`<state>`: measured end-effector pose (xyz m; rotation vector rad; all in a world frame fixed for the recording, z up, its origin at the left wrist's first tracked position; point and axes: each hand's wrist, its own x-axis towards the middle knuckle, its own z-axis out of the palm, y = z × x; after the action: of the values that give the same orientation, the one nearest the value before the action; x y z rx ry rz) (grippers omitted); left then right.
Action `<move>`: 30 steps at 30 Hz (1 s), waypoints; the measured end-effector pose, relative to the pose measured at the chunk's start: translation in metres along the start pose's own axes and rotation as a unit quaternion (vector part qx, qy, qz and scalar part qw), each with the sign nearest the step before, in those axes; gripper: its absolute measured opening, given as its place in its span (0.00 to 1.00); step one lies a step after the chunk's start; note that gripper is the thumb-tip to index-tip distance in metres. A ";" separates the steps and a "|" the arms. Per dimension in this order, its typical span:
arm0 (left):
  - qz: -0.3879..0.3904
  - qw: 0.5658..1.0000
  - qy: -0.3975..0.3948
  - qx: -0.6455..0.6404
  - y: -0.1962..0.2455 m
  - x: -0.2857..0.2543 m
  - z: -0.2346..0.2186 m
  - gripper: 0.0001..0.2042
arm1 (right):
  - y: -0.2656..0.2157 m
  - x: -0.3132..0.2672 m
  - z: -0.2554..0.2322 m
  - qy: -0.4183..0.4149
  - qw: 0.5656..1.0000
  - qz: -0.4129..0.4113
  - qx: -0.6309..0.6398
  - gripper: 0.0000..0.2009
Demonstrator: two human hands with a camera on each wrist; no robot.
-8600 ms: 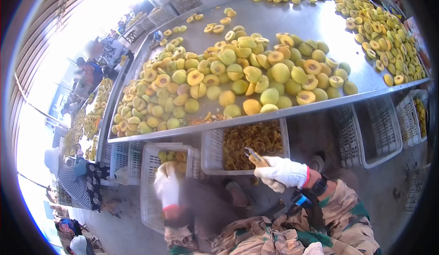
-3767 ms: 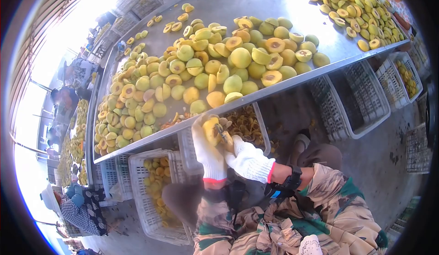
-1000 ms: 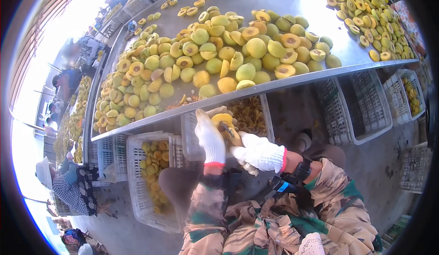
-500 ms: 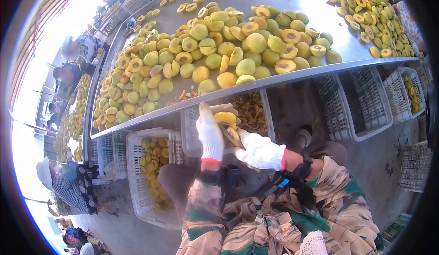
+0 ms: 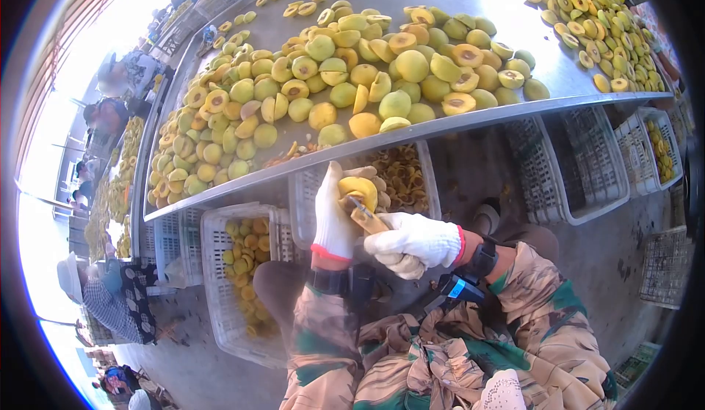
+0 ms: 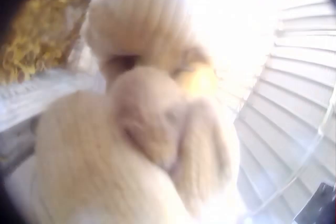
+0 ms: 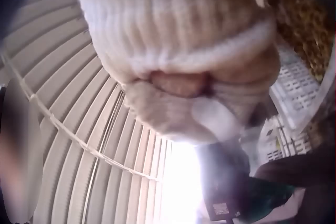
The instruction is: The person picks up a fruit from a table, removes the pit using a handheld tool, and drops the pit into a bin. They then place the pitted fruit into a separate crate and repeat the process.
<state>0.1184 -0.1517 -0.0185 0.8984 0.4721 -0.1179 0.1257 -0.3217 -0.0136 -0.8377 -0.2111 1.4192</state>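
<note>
My left hand (image 5: 332, 215), in a white knit glove, holds a yellow peach half (image 5: 360, 188) with its cut side toward me, near the table's front edge. My right hand (image 5: 417, 242), gloved too, grips a wooden-handled pitting tool (image 5: 369, 221); its metal tip is at the peach's cut face. In the left wrist view blurred glove fingers (image 6: 105, 155) fill the middle, with a bit of yellow peach (image 6: 199, 80) behind them. The right wrist view shows my curled glove (image 7: 178, 35); the tool is hidden there.
A metal table (image 5: 294, 162) carries a heap of cut peaches (image 5: 308, 79) and another pile (image 5: 595, 35) at right. Below are a crate of peach halves (image 5: 209, 292), a crate of scraps (image 5: 433, 189) and a white crate (image 5: 587, 211). People (image 5: 110, 292) work at left.
At first my left hand was over the left crate and the tool was apart from it. Later both hands met at a peach. Within the last second my right hand turned slightly, changing the tool's angle.
</note>
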 end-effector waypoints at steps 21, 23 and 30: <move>0.030 0.471 0.099 0.876 0.096 0.100 0.038 0.32 | -0.018 -0.024 -0.019 0.184 0.971 -0.060 -0.142 0.13; 0.038 0.496 0.121 0.859 0.098 0.095 0.038 0.32 | -0.020 -0.024 -0.019 0.178 0.971 -0.077 -0.137 0.13; 0.236 0.791 0.152 0.544 0.103 0.059 0.001 0.20 | -0.018 -0.019 -0.015 0.181 0.965 -0.151 -0.117 0.10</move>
<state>0.2020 -0.0821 0.0305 2.1806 0.4475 0.2580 0.1449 -0.3432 -0.0070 -1.1899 -0.2182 0.9465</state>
